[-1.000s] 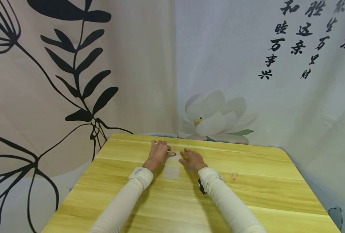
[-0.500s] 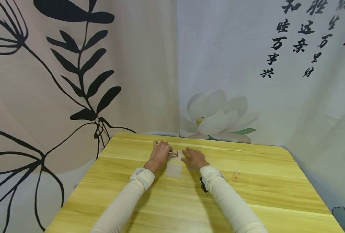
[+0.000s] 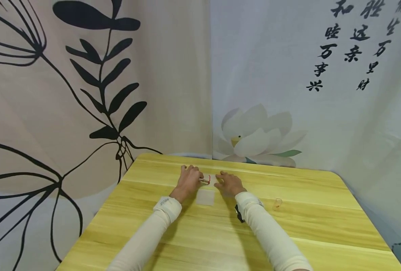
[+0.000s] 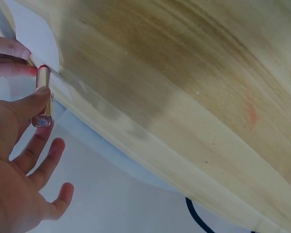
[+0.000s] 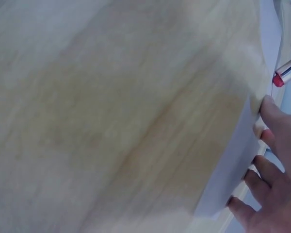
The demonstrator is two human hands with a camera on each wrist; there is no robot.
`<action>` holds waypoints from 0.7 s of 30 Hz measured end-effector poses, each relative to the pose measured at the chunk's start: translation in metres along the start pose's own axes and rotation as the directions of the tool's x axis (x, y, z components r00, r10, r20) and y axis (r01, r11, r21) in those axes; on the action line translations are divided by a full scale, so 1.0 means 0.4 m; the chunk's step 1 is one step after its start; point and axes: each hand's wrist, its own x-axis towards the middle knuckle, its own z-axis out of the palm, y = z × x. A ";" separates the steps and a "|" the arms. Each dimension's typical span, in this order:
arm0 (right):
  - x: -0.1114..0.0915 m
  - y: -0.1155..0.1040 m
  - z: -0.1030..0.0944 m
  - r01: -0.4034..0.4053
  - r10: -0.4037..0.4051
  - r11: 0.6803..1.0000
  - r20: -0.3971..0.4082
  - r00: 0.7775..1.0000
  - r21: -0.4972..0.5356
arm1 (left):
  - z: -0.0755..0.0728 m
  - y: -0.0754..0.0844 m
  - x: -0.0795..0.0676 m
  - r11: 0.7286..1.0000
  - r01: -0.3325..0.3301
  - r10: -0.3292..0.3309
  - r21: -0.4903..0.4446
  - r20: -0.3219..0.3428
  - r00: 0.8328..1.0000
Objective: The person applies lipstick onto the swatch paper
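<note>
My left hand (image 3: 188,180) pinches a lipstick (image 4: 42,97) between thumb and fingers, other fingers spread. Its gold tube points toward a small white paper (image 3: 212,177) near the table's far edge, and its red tip (image 5: 278,80) is right at the paper. A curved red line (image 3: 209,178) shows on that paper. To the right, my right hand (image 3: 230,183) rests its fingertips at the paper's side, fingers loosely bent and holding nothing. One of its fingertips looks red in both wrist views. Nearer to me, a second pale square sheet (image 3: 205,197) lies between my forearms.
The yellow wood-grain table (image 3: 193,241) ends at a fabric backdrop (image 3: 173,94). A small clear item with an orange outline (image 3: 277,204) lies right of my right wrist. A faint red smear (image 4: 252,115) marks the wood in the left wrist view.
The red mark on the paper has grown from a spot at the lipstick's tip to a longer curved line. The head view has turned slightly left; the right hand stays beside the paper.
</note>
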 end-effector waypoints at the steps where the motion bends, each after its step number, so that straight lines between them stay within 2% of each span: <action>1: 0.000 0.001 0.002 0.002 -0.002 1.000 -0.002 1.000 0.003 | 0.000 0.000 -0.001 1.000 0.001 -0.001 0.005 0.003 1.000; 21: 0.007 0.012 0.013 0.018 -0.018 1.000 -0.009 1.000 -0.001 | -0.015 0.007 -0.025 1.000 0.000 0.000 0.018 -0.002 1.000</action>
